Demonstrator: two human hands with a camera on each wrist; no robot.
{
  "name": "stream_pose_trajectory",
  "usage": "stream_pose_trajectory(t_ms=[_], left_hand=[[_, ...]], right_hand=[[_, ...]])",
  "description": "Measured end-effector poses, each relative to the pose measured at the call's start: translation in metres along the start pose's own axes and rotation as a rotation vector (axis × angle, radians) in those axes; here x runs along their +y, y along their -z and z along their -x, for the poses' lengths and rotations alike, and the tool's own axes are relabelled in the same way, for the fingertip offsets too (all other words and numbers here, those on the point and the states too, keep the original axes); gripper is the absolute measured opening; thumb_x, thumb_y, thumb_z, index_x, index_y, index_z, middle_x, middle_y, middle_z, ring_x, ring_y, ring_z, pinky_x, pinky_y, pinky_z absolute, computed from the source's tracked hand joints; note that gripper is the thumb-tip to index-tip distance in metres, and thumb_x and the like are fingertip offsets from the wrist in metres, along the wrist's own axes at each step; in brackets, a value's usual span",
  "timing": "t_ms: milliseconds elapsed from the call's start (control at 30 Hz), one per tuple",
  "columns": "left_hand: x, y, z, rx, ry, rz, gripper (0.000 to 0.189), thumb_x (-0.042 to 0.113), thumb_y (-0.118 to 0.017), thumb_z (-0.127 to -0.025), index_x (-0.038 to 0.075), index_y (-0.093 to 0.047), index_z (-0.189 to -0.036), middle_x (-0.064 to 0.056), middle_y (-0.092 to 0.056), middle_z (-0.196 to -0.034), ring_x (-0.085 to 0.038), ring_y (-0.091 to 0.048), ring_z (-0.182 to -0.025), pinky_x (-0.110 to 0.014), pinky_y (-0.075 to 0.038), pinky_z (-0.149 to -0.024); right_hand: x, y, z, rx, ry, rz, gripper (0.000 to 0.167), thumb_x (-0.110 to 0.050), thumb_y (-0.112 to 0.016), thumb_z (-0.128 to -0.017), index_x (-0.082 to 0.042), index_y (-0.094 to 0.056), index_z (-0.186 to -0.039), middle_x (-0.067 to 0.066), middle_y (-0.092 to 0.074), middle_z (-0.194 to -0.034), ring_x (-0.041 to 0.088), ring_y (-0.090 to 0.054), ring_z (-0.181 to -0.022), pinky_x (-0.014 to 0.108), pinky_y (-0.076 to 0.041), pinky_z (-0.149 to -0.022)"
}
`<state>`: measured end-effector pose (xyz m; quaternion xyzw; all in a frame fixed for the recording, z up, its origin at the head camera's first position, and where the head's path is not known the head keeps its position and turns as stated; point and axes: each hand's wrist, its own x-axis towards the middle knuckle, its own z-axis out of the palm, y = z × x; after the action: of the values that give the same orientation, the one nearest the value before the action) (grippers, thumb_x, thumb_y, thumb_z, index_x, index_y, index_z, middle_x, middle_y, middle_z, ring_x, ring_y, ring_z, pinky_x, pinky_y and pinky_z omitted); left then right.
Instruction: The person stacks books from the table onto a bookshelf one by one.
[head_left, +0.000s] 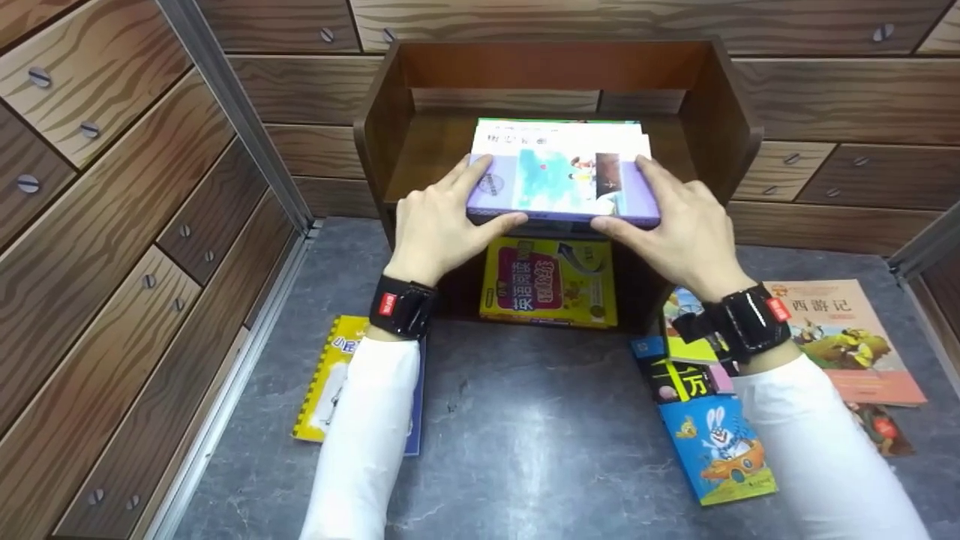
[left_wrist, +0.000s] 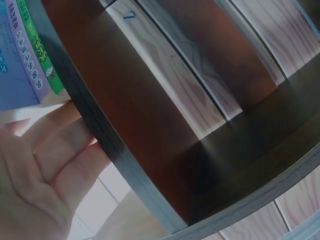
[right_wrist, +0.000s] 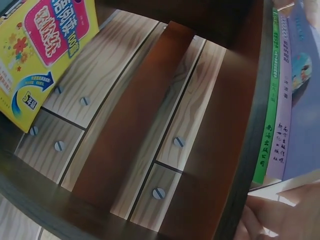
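Hands (head_left: 441, 225) (head_left: 684, 225) at opposite ends of the stacked books (head_left: 562, 184).

Grey marbled surface (head_left: 510, 450) supporting brown wooden shelf unit (head_left: 555, 66), yellow notched-edge book (head_left: 318, 397) at left, blue rabbit-cover book (head_left: 712, 442) and peach-bordered book (head_left: 862, 337) at right, yellow workbook (head_left: 551, 281) in unit's lower compartment

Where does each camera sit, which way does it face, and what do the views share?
Head: worn on the head, facing forward and down at the brown shelf and purple book; left hand, right hand and white sleeves show.
Left wrist: worn there, facing the shelf's inside; part of the left hand shows lower left.
Right wrist: worn there, facing the shelf's inside and the yellow book; part of the right hand shows lower right.
Shared: both wrist views catch the purple book and green book.
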<state>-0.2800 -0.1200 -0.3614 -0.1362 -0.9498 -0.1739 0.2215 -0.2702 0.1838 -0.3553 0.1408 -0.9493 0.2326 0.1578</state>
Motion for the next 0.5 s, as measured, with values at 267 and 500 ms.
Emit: stream_pose_trajectory(t_ms=[267,500], left_hand=[[0.0037,-0.0016,-0.0032,0.008,0.043,-0.022,0.091,0.083,-0.056,-0.086,0.022,-0.054,-0.153,-0.003,-0.059,-0.149,-0.030,-0.065,-0.068,-0.039,-0.045,-0.054],[0.0028,-0.0023,-0.0030,0.018,0.063,-0.028,0.083,0.073,-0.056,-0.094,0.015,-0.052,-0.153,-0.008,-0.065,-0.143,-0.032,-0.068,-0.072,-0.042,-0.049,-0.056]], right_hand=[[-0.0023,-0.0017,-0.0029,0.035,-0.057,0.032,0.100,-0.078,-0.063,-0.087,-0.013,-0.042,-0.160,0.020,-0.055,-0.151,0.044,-0.057,-0.109,0.060,-0.046,-0.081],[-0.0045,-0.0051,-0.0043,0.060,-0.065,0.051,0.096,-0.076,-0.058,-0.092,-0.011,-0.040,-0.160,0.023,-0.057,-0.147,0.044,-0.058,-0.107,0.061,-0.047,-0.079]])
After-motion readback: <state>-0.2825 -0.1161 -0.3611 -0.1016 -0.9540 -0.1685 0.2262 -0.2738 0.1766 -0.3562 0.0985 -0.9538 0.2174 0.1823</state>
